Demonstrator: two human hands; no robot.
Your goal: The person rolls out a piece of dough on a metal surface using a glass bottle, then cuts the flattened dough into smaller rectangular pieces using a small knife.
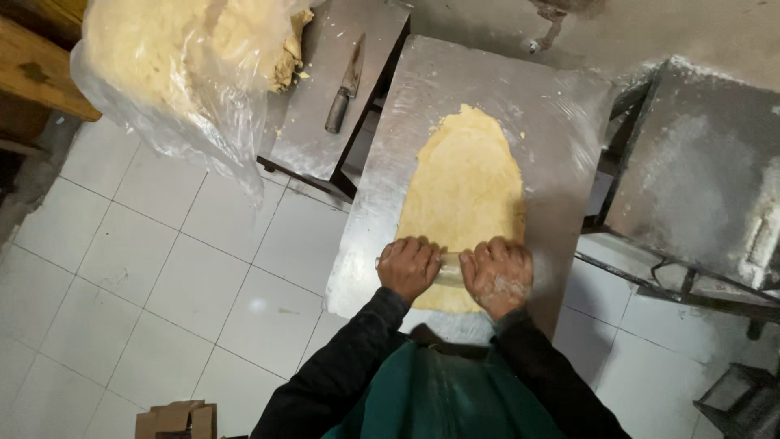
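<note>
A long flat sheet of yellow dough (467,191) lies on a metal table (561,138). Both my hands press down on a pale rolling pin (448,267) that lies across the near end of the dough. My left hand (409,267) curls over the pin's left part. My right hand (497,275), dusted with flour, curls over its right part. Most of the pin is hidden under my fingers.
A second metal table (325,106) at the left carries a knife (345,85) and a big clear plastic bag of dough (179,61). A floury metal machine or stand (699,171) is at the right. White floor tiles (162,268) lie at the left, with a cardboard box (175,420).
</note>
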